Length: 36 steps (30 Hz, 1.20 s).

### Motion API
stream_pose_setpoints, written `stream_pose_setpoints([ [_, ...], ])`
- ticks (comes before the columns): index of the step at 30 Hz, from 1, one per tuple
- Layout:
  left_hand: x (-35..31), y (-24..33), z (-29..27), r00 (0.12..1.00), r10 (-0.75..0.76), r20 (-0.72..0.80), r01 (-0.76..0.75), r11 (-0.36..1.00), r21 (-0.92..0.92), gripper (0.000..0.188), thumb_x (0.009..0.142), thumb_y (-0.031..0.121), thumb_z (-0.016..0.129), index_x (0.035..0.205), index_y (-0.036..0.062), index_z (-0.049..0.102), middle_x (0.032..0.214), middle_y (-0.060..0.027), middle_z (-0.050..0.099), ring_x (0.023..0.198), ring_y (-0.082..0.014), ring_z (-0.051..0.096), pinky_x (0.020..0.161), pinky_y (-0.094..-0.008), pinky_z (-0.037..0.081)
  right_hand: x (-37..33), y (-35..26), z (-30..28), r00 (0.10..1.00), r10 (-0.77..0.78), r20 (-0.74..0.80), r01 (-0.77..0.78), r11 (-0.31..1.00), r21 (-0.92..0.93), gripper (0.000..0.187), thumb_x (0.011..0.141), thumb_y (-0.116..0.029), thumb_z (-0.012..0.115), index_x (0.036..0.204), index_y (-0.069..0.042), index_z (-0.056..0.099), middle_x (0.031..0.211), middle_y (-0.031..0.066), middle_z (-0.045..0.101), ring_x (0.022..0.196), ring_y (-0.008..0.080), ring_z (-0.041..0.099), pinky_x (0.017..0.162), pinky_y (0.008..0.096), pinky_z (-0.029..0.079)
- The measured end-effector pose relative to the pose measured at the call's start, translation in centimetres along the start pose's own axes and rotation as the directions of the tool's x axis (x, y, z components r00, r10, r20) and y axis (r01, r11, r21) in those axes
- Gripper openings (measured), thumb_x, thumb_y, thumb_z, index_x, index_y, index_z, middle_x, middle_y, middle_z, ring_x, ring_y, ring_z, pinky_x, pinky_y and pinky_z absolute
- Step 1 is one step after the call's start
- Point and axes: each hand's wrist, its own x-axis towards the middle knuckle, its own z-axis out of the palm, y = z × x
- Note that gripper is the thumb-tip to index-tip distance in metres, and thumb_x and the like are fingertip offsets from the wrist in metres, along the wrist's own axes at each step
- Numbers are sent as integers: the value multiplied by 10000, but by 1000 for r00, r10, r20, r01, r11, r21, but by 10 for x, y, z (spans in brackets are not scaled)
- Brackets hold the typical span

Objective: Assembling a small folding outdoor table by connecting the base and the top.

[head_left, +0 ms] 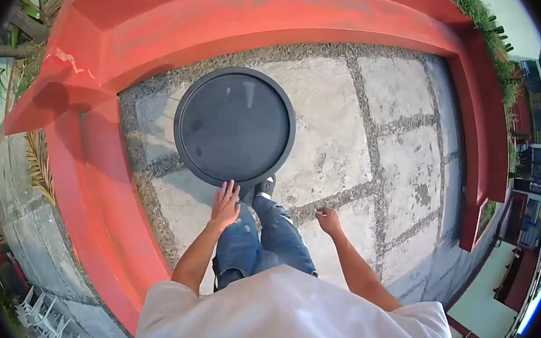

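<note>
Directly ahead of my feet is a large round dark grey top (236, 125) with a raised rim, like a round table or a lid; what lies under it is hidden. My left hand (225, 205) is at its near edge, fingers spread, the fingertips close to the rim. Whether they touch it I cannot tell. Off to the right, apart from the round top, my right hand (328, 220) hangs with its fingers curled in, and no object shows in it.
A low red wall or bench (284, 26) runs along the far side and down the left (93, 204) and right (484, 144). Pale stone slabs (318, 126) with gravel joints form the floor. White chairs (50, 330) stand at lower left; plants (471, 3) grow beyond the wall.
</note>
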Motion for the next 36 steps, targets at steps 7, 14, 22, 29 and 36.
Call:
stream_pose_setpoints([
  [7, 14, -8, 54, 930, -125, 345, 193, 966, -170, 601, 804, 377, 579, 1319, 94, 449, 1428, -237, 265, 1317, -411, 246, 1090, -406, 227, -192, 74, 32, 832, 535, -143, -483, 827, 287, 303, 770, -247, 597, 982, -34, 635, 838, 165, 668, 785, 257, 658, 676, 361, 508],
  [14, 38, -18, -12, 799, 29, 601, 123, 970, -210, 462, 825, 377, 569, 1165, 65, 580, 1043, -128, 649, 909, -260, 630, 795, -364, 479, -321, 36, 176, 543, 795, 270, -591, 133, 795, 274, 831, -226, 572, 1057, -71, 570, 857, 66, 614, 724, 168, 631, 531, 302, 480],
  [22, 101, -106, -42, 600, -404, 691, 696, 689, -202, 142, 819, 262, 522, 873, 132, 502, 727, -9, 524, 575, -160, 521, 468, -360, 428, -360, -41, 254, 500, 765, 407, -447, -174, 877, 304, 831, -256, 584, 1090, -96, 604, 929, 75, 645, 751, 189, 628, 604, 366, 537],
  [29, 77, 146, 85, 688, -58, 724, 247, 956, -158, 370, 860, 320, 502, 1139, 79, 478, 1048, -89, 569, 923, -221, 580, 692, -378, 485, -409, -15, 351, 407, 774, 485, -78, -500, 863, 278, 820, -268, 588, 1052, -115, 589, 825, 20, 619, 677, 125, 607, 517, 335, 470],
  [36, -37, 352, 190, 350, 304, 886, -376, 912, -164, 324, 907, 310, 521, 1125, 70, 513, 976, -61, 614, 910, -177, 600, 670, -296, 462, -447, 74, 370, 209, 908, 363, -117, -346, 931, 274, 764, -297, 592, 913, -73, 644, 675, 62, 648, 508, 159, 578, 464, 302, 461],
])
